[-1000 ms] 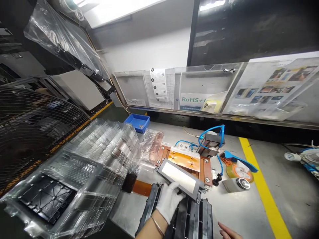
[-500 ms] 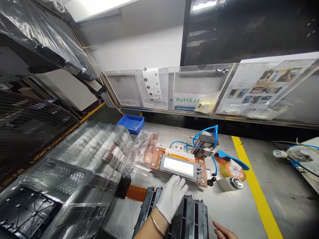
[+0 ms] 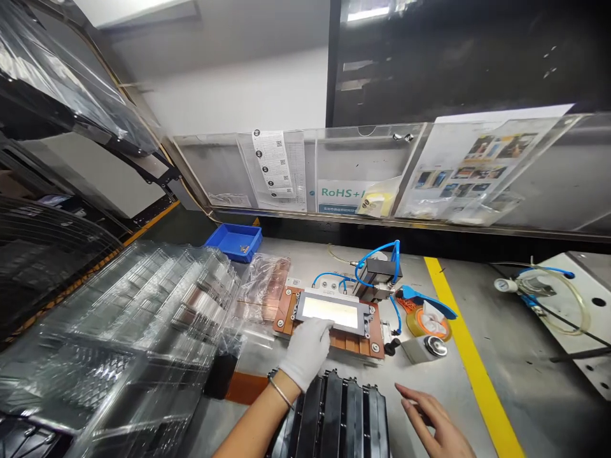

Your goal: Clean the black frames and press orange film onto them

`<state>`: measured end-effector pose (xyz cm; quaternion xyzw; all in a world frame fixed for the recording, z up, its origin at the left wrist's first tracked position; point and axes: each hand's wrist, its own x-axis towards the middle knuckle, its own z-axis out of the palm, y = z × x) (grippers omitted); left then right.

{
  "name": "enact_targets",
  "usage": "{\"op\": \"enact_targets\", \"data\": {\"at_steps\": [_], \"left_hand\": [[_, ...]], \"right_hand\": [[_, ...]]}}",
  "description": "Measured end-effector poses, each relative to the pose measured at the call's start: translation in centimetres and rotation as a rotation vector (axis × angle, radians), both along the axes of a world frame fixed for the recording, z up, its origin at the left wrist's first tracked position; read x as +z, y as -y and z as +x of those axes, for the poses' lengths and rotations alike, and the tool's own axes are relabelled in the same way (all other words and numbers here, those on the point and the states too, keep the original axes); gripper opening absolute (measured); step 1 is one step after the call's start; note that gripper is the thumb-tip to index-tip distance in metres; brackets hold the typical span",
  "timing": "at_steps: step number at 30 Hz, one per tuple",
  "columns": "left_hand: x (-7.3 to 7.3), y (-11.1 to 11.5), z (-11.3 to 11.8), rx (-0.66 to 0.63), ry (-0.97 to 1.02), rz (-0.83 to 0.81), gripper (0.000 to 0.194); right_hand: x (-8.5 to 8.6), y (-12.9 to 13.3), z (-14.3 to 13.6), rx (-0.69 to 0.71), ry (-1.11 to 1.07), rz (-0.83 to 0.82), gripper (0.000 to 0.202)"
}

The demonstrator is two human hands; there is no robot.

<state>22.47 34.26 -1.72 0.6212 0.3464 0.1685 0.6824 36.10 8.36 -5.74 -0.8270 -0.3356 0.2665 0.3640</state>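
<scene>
And here's the panel [image 3: 333, 312], right in the centre of the frame, just below the middle, lying pale face up on the brown fixture [image 3: 353, 343]. Its long axis runs left to right, tipped a touch, so one short end points left and the other points right, sitting slightly lower in the frame. The pale strip follows the same line.

The left hand [image 3: 307, 351], gloved in white, is in from the bottom, fingers bent at the panel's near long edge; whether they grasp it or merely rest there, I can't tell. Down at lower right, the right hand [image 3: 432, 423] (bare, this one) has its fingers stretched out and loose, holding nothing, over the table [image 3: 534, 394].

Between the hands, at bottom centre, black parts [image 3: 334, 413] line up side by side, long axes running up the frame, crosswise to the panel. Blue hoses [image 3: 358, 270] loop just beyond the fixture, a can [image 3: 420, 350] stands to its right, and clear trays [image 3: 143, 305] fill the lower left.
</scene>
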Motion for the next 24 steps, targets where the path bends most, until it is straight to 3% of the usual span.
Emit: {"op": "enact_targets", "data": {"at_steps": [3, 9, 13, 16, 19, 24], "left_hand": [[0.1, -0.3, 1.7, -0.101, 0.046, 0.194, 0.038], [-1.6, 0.2, 2.8, -0.224, -0.06, 0.645, 0.05], [-1.6, -1.1, 1.7, -0.219, -0.106, 0.685, 0.049], [-1.3, -3.1, -0.2, -0.073, -0.328, 0.718, 0.05], [-1.4, -5.1, -2.0, -0.005, -0.48, 0.634, 0.057], [-1.5, -7.1, -1.8, -0.101, -0.48, 0.463, 0.045]], "right_hand": [[-0.5, -2.0, 1.7, 0.008, 0.157, 0.003, 0.044], [-0.9, -5.7, 4.2, 0.036, 0.239, -0.021, 0.041], [0.2, -6.5, 4.6, 0.029, 0.253, -0.03, 0.033], [0.7, -6.5, 4.3, -0.012, 0.197, -0.021, 0.032], [0.0, -7.2, 3.9, -0.072, 0.069, 0.01, 0.035], [-2.1, -10.7, 3.7, -0.172, -0.277, 0.047, 0.038]]}}
